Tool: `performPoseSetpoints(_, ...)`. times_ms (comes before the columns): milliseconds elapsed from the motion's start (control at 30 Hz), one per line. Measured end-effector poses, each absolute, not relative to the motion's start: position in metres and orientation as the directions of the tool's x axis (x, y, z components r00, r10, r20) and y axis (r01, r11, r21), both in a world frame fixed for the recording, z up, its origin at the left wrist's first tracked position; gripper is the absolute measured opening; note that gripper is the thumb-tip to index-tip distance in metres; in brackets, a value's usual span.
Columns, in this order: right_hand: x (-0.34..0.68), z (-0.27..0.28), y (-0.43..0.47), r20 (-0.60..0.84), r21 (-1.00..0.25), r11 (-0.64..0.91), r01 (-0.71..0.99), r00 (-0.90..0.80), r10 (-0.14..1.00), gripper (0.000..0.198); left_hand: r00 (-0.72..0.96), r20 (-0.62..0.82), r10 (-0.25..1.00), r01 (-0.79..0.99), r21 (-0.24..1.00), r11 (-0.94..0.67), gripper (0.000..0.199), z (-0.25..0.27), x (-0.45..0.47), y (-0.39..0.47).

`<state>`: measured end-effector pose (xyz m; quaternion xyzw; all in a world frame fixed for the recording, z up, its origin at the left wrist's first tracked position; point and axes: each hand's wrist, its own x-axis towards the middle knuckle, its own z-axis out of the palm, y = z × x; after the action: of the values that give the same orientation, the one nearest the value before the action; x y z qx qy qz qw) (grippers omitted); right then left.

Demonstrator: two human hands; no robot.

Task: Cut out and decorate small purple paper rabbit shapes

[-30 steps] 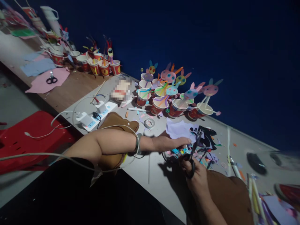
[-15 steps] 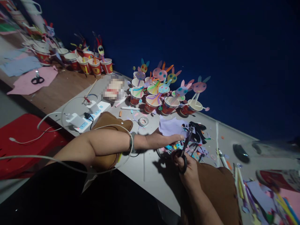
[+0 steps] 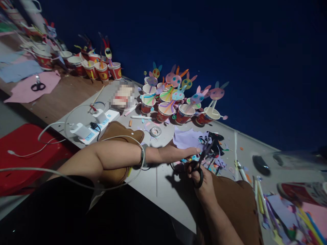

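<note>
My left hand (image 3: 176, 152) is closed on a sheet of lilac paper (image 3: 186, 137), whose upper edge looks jagged. In my right hand (image 3: 203, 183) I grip black-handled scissors (image 3: 198, 177), blades pointing up and away, close to the paper's right side. Whether the blades touch the paper I cannot make out. Beneath and behind both hands lies a heap of small coloured scraps (image 3: 213, 166) and black pieces (image 3: 217, 144). Paper cups (image 3: 184, 115) with rabbit-like paper faces on strips stand behind the paper.
A white power strip (image 3: 100, 127) with chargers sits at left, its cable looping over my left forearm. Another pair of scissors (image 3: 38, 87) rests on pink paper. A tape roll (image 3: 155, 132), a dark computer mouse (image 3: 261, 165) and more red cups (image 3: 114, 71) are around. A red stool (image 3: 28, 153) stands at lower left.
The scissors in my right hand have tilted slightly to the right. My left hand and the lilac paper stay nearly in place; the view has shifted a little.
</note>
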<state>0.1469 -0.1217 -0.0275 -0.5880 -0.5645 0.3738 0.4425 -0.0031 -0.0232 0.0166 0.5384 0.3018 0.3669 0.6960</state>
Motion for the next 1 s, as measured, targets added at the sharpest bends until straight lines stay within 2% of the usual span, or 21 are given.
performPoseSetpoints(667,0.1509,-0.025,-0.1237,0.05,-0.935,0.006,0.355,0.115,0.992,0.053,0.621,-0.089,0.779,-0.073,0.983,0.17,0.03,0.0158,-0.0054,-0.0207)
performPoseSetpoints(833,0.1529,-0.025,-0.1231,0.046,-0.931,-0.002,0.365,0.124,0.991,0.056,0.586,-0.049,0.809,-0.092,0.988,0.126,0.024,0.015,-0.0064,-0.0191)
performPoseSetpoints(1000,0.1534,-0.0227,-0.1226,0.044,-0.918,-0.012,0.396,0.131,0.99,0.052,0.586,-0.081,0.806,-0.063,0.987,0.145,0.024,0.0125,-0.0072,-0.0186)
